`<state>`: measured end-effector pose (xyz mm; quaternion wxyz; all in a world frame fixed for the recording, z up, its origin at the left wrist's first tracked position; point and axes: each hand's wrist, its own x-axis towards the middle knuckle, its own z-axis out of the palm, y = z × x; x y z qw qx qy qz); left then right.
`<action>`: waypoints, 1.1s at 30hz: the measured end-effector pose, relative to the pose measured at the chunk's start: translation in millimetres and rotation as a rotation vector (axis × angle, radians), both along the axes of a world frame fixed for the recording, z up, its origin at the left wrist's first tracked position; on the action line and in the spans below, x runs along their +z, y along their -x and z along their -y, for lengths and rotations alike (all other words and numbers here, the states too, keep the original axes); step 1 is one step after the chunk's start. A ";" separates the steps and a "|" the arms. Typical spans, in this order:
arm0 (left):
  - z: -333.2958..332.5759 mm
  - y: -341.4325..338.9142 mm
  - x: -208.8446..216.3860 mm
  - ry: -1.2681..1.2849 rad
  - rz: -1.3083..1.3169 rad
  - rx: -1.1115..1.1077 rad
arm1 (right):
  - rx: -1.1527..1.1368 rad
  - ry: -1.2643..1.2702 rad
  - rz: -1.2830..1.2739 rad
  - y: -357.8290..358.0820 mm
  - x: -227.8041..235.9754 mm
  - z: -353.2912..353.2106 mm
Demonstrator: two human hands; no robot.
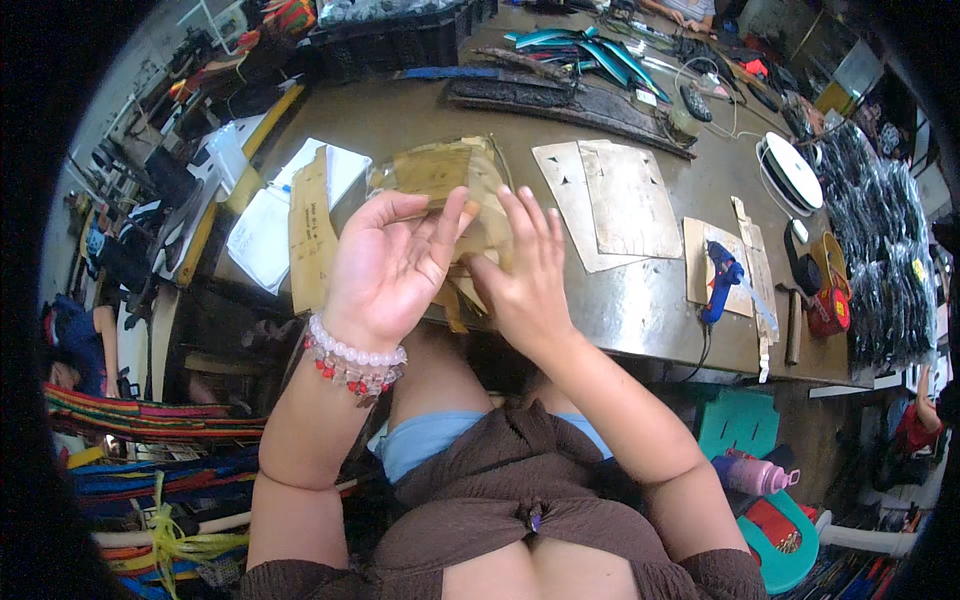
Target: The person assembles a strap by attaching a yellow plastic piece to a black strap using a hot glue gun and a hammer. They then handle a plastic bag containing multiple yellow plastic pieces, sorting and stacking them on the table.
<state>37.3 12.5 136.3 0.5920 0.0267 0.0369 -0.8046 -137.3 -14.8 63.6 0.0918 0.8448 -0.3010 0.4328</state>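
Observation:
Both of my hands are raised over the near edge of the metal table, at a brown, shiny, tape-covered sheet (430, 170). My left hand (395, 260) has its palm turned up and its fingers bent together at the sheet's near edge, gripping it. My right hand (525, 270) is at the sheet's right side, fingers stretched and thumb apart; it seems to touch the sheet without gripping it. The sheet's lower part is partly hidden behind my hands. Left of it, a long brown card strip (312, 235) lies over white papers (262, 240).
Pale card templates (630, 200) lie to the right. Past them are a blue glue gun (722, 280), a hammer (793, 325), a white spool (790, 172) and a red-and-yellow roll (830, 300). A dark bar (570, 105) and black crate (385, 45) stand at the back.

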 end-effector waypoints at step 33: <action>-3.9 -39.4 7.6 -0.131 0.605 0.242 | 0.268 -0.186 -0.037 -35.6 74.3 51.1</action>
